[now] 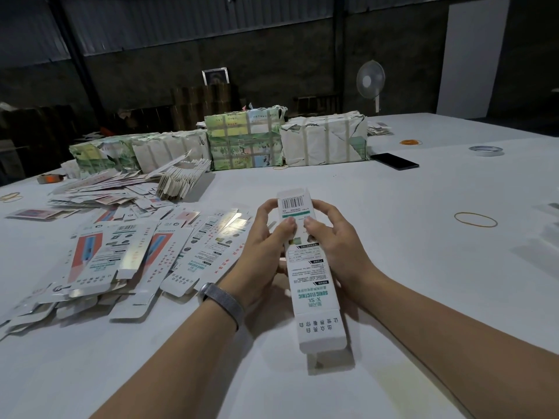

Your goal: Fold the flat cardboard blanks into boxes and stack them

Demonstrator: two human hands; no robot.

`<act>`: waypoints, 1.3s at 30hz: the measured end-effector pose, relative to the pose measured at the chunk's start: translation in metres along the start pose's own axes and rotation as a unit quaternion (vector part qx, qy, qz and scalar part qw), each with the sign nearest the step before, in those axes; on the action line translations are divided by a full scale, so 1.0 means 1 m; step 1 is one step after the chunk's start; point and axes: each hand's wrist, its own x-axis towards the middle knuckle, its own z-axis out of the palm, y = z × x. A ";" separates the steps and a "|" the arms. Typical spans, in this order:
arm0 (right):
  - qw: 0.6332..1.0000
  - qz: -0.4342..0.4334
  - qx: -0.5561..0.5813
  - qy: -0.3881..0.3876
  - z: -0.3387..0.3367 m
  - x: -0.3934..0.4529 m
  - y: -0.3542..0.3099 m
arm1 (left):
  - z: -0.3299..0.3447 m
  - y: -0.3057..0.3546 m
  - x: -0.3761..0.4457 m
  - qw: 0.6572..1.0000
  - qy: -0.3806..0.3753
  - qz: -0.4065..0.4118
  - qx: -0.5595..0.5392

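Observation:
I hold one long white printed box blank (pixel 311 279) above the table, pointing away from me, its near end flap open and hanging toward me. My left hand (pixel 266 252) grips its left side, thumb pressed on the printed top face. On the opposite side my right hand (pixel 332 249) grips the blank, thumb beside the left thumb just below the barcode. The far end flap stands up past my fingers. A loose spread of flat blanks (pixel 127 255) lies on the table to my left, and further back a fanned stack of blanks (pixel 181 179).
Paper-wrapped bundles (pixel 245 140) line the far side of the white table (pixel 393 297). A black phone (pixel 394 161), a tape roll (pixel 486 150) and rubber bands (pixel 475 219) lie to the right. Another tape roll (pixel 50 178) sits far left. A fan (pixel 370 81) stands behind.

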 end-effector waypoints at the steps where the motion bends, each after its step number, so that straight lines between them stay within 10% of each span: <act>1: 1.000 0.000 0.003 0.012 0.000 0.001 0.000 | 0.001 0.000 0.000 1.000 -0.001 0.000 -0.001; 39: 0.995 -0.027 0.015 0.094 -0.012 0.010 0.002 | 0.013 -0.003 -0.006 0.998 -0.015 -0.039 0.045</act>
